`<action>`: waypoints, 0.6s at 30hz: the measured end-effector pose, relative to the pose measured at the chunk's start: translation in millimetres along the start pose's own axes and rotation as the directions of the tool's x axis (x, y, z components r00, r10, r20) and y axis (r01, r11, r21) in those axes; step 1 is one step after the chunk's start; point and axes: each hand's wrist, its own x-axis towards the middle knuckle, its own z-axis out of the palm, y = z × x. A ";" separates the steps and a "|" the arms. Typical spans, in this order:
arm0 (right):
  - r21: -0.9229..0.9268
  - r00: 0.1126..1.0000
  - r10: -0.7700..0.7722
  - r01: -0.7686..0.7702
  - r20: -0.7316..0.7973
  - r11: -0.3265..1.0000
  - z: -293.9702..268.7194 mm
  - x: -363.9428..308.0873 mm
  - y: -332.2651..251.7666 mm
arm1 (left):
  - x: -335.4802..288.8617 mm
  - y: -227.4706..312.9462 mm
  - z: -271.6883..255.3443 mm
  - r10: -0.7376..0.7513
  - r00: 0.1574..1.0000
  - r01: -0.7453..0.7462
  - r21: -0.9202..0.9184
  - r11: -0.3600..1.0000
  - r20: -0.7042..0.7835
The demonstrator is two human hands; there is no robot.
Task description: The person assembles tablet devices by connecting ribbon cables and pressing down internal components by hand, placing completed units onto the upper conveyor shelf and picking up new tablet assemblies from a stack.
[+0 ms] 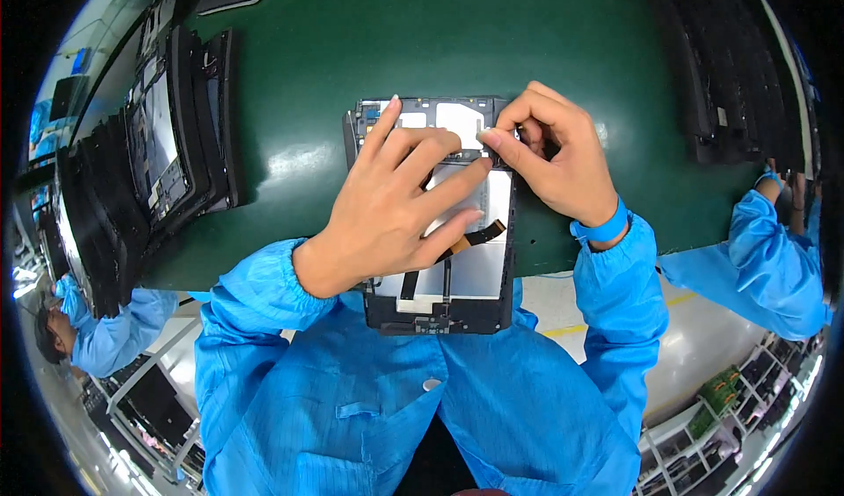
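Blue smock faces casing holding ribbon cable — left hand spread, right hand pinching.

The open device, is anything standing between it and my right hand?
Nothing visible is in the way: your right hand has its fingers at the device, near its upper right corner. Your left hand lies across the device, its fingers close to the right ones.
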 end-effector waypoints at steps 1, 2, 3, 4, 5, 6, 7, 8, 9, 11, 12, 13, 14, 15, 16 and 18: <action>0.011 1.000 -0.007 0.007 0.002 1.000 -0.4 0.6 1.9 | 0.6 0.3 0.2 0.008 1.000 -0.008 0.007 1.000 -0.005; 0.021 1.000 -0.014 0.014 0.005 1.000 -0.7 0.2 3.0 | 0.5 1.2 0.7 0.017 1.000 -0.017 0.014 1.000 -0.010; 0.021 1.000 -0.016 0.016 0.002 1.000 -1.6 0.8 3.4 | 2.0 1.2 1.1 0.020 1.000 -0.020 0.016 1.000 -0.011; 0.021 1.000 0.005 -0.005 0.004 1.000 -2.4 1.5 3.8 | 3.5 1.4 1.8 0.005 1.000 -0.005 0.006 1.000 -0.002; 0.020 1.000 0.025 -0.025 0.006 0.999 -3.0 2.5 4.1 | 5.0 1.4 2.2 -0.009 1.000 0.009 -0.004 1.000 0.007; 0.019 0.999 0.049 -0.049 0.006 0.999 -2.5 1.8 4.6 | 4.8 1.6 2.6 -0.006 1.000 0.006 -0.006 1.000 0.007; 0.016 0.999 0.051 -0.051 0.004 0.999 0.0 5.4 4.2 | 4.7 1.7 2.2 -0.034 0.999 0.034 -0.009 0.999 -0.006; -0.061 0.994 -0.095 0.092 -0.061 0.994 4.1 12.4 3.4 | 5.2 1.3 1.4 -0.063 0.998 0.063 -0.013 0.998 -0.018; -0.142 0.964 -0.245 0.229 -0.105 0.963 6.4 15.4 1.4 | 6.3 1.9 -1.6 -0.059 0.997 0.058 -0.014 0.998 -0.042; -0.199 0.949 -0.295 0.270 -0.108 0.942 7.2 12.6 0.5 | -0.8 1.1 -0.3 -0.052 0.998 0.051 -0.048 0.998 -0.036; -0.260 0.927 -0.356 0.317 -0.121 0.912 7.1 17.6 0.5 | -0.9 -3.6 -0.4 -0.030 0.999 0.028 -0.071 0.997 -0.033; -0.301 0.929 -0.359 0.318 -0.088 0.899 4.5 18.3 -0.8 | -1.5 -3.2 0.2 -0.029 0.999 0.026 -0.093 0.995 -0.032; -0.301 0.925 -0.369 0.328 -0.090 0.896 4.0 20.6 1.9 | -1.1 -4.2 1.7 -0.026 0.999 0.023 -0.083 0.996 -0.037; -0.163 0.964 -0.263 0.252 -0.046 0.954 6.0 19.1 5.2 | -2.6 -3.2 3.7 -0.031 0.999 0.028 -0.088 0.996 -0.039; -0.027 0.987 -0.159 0.159 0.014 0.987 8.1 18.8 6.2 | -3.8 -3.0 3.9 -0.037 0.999 0.033 -0.094 0.995 -0.039; 0.002 0.991 -0.134 0.134 0.018 0.991 6.2 21.0 3.7 | -3.2 -4.2 1.8 -0.033 0.999 0.030 -0.084 0.996 -0.036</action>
